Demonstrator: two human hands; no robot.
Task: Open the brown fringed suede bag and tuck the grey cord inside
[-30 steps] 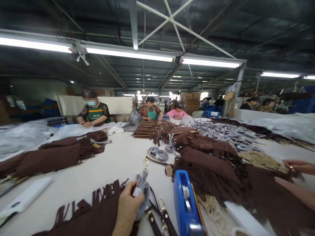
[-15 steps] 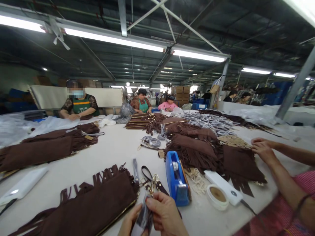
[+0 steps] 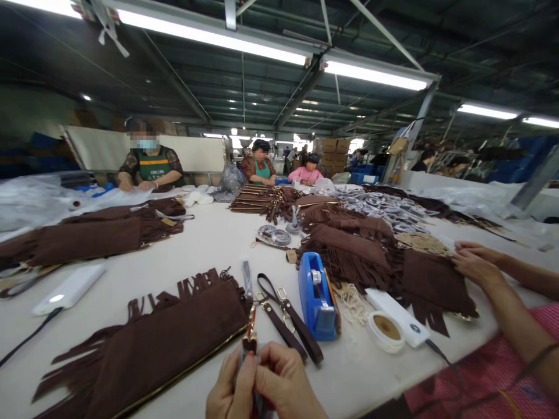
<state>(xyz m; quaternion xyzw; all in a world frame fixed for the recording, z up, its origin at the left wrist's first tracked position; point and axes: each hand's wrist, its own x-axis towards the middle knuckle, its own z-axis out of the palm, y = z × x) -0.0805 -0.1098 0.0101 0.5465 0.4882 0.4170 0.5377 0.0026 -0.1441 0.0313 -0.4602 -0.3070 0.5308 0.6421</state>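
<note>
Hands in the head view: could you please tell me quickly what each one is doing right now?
Left hand: closed, pinching the strap end with its gold clasp.
Right hand: closed on the same strap end.

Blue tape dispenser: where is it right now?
In the head view the tape dispenser stands on the table right of centre, between the brown straps on its left and the tape roll on its right.

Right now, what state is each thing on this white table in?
Left hand: closed on the strap end.
Right hand: closed on the same end.
Brown strap with gold clasp: pinched, clasp pointing away.
Brown fringed suede bag: lying flat.
Blue tape dispenser: upright.
White tape roll: lying flat.
</note>
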